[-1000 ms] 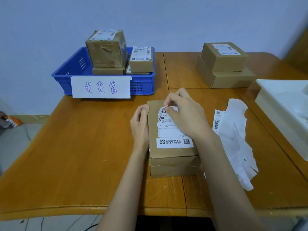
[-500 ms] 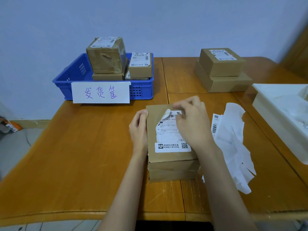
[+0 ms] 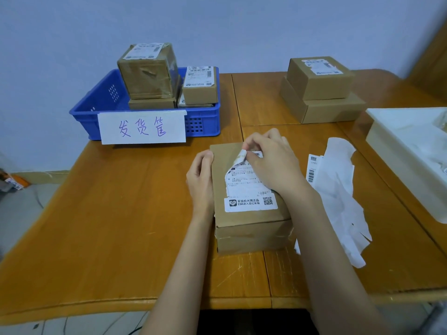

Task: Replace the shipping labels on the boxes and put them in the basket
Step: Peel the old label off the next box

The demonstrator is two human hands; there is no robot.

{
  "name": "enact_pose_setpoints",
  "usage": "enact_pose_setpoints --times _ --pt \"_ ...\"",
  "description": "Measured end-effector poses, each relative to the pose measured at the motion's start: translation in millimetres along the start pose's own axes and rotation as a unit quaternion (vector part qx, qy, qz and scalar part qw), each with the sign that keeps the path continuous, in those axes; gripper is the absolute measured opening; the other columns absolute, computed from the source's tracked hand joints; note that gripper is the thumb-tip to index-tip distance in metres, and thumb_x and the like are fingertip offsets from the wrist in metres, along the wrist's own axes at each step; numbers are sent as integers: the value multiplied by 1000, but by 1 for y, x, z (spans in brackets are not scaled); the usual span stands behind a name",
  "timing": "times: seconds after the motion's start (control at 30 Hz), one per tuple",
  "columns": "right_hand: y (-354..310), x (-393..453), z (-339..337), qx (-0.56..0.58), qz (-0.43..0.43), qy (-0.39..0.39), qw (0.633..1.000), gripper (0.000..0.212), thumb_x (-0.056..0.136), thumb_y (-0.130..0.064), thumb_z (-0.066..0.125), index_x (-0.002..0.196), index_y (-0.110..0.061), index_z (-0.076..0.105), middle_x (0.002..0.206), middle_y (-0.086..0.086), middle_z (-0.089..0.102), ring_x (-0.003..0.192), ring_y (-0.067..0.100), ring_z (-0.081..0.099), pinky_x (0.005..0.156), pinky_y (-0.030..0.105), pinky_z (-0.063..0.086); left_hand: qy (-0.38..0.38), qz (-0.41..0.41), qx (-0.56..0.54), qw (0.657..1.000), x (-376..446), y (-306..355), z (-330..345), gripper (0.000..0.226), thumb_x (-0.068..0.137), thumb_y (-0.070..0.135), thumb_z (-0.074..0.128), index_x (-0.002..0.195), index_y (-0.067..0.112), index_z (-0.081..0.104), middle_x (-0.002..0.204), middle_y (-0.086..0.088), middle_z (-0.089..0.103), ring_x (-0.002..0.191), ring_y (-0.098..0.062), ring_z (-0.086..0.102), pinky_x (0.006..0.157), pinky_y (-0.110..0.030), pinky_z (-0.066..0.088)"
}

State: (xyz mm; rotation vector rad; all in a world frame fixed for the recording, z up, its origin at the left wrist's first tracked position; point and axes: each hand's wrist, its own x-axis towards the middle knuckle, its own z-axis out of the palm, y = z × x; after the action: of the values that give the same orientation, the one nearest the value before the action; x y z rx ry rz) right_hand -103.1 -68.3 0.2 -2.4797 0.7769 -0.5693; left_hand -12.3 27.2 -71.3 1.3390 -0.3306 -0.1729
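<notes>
Since the earlier frame, the label (image 3: 244,187) corner has lifted further off the box (image 3: 249,213). My right hand (image 3: 271,163) pinches that corner; my left hand (image 3: 200,180) rests straight-fingered against the box's left edge, bracing it at table centre. Step in hand: stripping the old label. Next: a slow, low pull toward me. My right hand hides the label's right side; the print is illegible.

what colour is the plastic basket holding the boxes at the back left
Blue: the perforated plastic basket with a white handwritten paper sign on its front, seen in the head view.
</notes>
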Motion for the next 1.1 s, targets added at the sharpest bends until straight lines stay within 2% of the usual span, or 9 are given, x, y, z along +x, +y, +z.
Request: enact_pose_setpoints --times 0.2,0.37,0.5,0.63,0.8,0.87,0.93,1.03,1.1 --pt "3 -3 3 -21 -3 -5 1000 12 99 -21 46 102 -27 56 107 -5 42 101 15 39 72 28 34 5 -5 2 1000 0 0 1 21 102 17 50 90 13 67 80 12 64 72 -1 54 63 -13 40" --pt "3 -5 1 20 -31 -3 999 22 98 -18 48 106 -34 60 104 -8 44 98 15 40 78 31 41 4 -1 0 1000 0 1 1 21 102 16 49 91 11 67 80 10 64 70 1 53 62 -11 40" --pt "3 -5 1 34 -21 11 999 17 95 -18 53 94 -33 60 99 -8 44 96 14 42 73 28 41 2 -2 0 1000 -1 1 2 21 102 15 49 94 9 67 83 9 64 71 3 54 62 -10 40" --pt "3 -5 2 16 -25 3 1000 17 96 -17 50 94 -33 56 100 -7 43 96 14 40 66 24 36 3 -6 -4 1000 0 0 1 24 102 15 48 99 3 69 88 6 66 77 -2 55 65 -13 41" --pt "5 -5 3 39 -25 4 999 19 96 -11 46 93 -28 54 96 -8 41 96 16 40 72 28 38 4 -1 -2 1000 -1 0 1 22 101 13 49 97 4 69 88 7 67 77 -1 56 67 -14 42" --pt "6 -5 2 87 -18 28 996 28 94 -3 45 99 -28 57 92 -12 42 95 16 44 73 30 42 4 0 0 1000 0 0 0 23 101 13 49 98 5 69 89 7 68 78 -1 57 67 -14 42" --pt "6 -6 2 87 -12 35 996 33 94 -2 47 107 -29 61 94 -11 43 96 14 45 75 30 44 1 -1 0 1000 0 -1 0 23 101 14 49 99 4 69 89 6 67 78 -2 56 67 -15 42" --pt "6 -5 3 78 -8 41 996 15 95 -13 57 95 -26 64 97 -9 45 96 14 47 77 31 47 2 -5 1 1000 0 0 0 22 102 16 49 96 8 69 86 8 66 76 -1 55 65 -14 42" --pt "5 -4 3 90 -1 43 995 11 94 -16 59 90 -26 63 97 -9 45 95 14 49 76 32 47 7 -9 4 1000 -1 1 0 22 102 17 49 94 13 69 85 10 66 75 1 56 65 -12 41"
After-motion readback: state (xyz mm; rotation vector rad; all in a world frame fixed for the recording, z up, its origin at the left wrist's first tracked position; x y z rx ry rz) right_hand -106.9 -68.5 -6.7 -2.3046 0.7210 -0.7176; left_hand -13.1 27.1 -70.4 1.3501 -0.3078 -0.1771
